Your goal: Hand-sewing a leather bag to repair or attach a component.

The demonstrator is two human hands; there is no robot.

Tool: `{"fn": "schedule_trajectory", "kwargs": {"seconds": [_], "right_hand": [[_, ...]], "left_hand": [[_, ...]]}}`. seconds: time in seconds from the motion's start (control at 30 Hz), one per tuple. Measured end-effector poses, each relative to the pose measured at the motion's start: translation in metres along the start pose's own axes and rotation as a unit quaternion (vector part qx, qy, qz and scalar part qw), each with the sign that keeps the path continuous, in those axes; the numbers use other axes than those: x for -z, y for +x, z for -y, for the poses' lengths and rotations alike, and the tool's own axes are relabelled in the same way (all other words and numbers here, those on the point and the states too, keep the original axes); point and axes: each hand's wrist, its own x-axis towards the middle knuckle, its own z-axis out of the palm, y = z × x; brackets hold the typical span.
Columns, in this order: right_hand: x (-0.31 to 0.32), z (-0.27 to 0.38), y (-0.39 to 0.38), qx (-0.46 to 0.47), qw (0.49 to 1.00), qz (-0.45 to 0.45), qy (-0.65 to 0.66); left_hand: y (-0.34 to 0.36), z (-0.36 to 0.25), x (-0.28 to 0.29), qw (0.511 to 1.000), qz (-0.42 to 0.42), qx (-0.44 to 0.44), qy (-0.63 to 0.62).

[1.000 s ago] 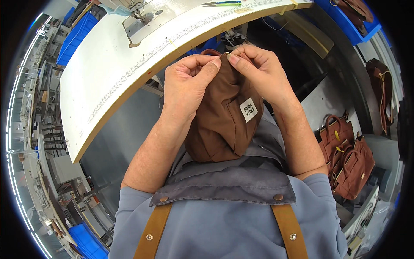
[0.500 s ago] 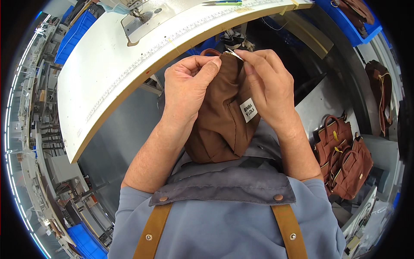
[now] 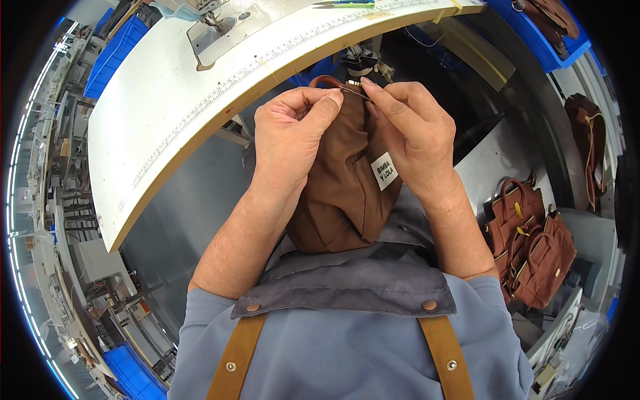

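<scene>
A brown fabric bag or lining [image 3: 337, 193] with a white label [image 3: 384, 171] hangs in front of me, its lower end against my apron. My left hand [image 3: 293, 127] is closed, thumb and forefinger pinching its top edge. Beside it, my right hand [image 3: 417, 127] is closed in a pinch on a thin, metal-looking tool [image 3: 355, 92], whose tip reaches toward my left fingertips. The tool's exact kind is too small to make out. A reddish-brown leather handle [image 3: 324, 80] curves up behind the left fingertips. Short zipper-like metal teeth show between the hands.
A white sewing table [image 3: 153, 120] with a printed ruler curves ahead, carrying a sewing machine [image 3: 217, 27] and a pen [image 3: 343, 5]. Finished-looking brown handbags [image 3: 533, 247] sit at the right. Blue bins [image 3: 119, 57] stand far left and far right. Cloth [image 3: 363, 60] lies beyond my hands.
My right hand has turned slightly and its fingertips have shifted, so the thin tool now slants down from my left fingertips toward my right ones. The left hand keeps its pinch.
</scene>
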Motion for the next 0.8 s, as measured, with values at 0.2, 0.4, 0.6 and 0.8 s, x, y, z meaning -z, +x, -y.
{"fn": "schedule_trajectory", "kwargs": {"seconds": [0.2, 0.4, 0.6, 0.8], "right_hand": [[0.0011, -0.0024, -0.0003, -0.009, 1.000, 0.007, 0.001], [0.0005, 0.0003, 0.0028, 0.019, 0.999, -0.006, -0.036], [0.0019, 0.0025, 0.0005, -0.005, 1.000, 0.015, -0.017], [0.0015, -0.0047, 0.0069, 0.004, 0.998, 0.026, 0.048]], "left_hand": [[-0.0004, 0.0010, -0.0013, 1.000, -0.010, 0.000, 0.005], [-0.0015, 0.0004, -0.0058, 0.998, -0.032, -0.010, 0.044], [-0.0012, 0.0038, -0.0050, 0.996, -0.042, -0.028, 0.071], [-0.0019, 0.0032, -0.0037, 0.996, -0.040, -0.032, 0.071]]}}
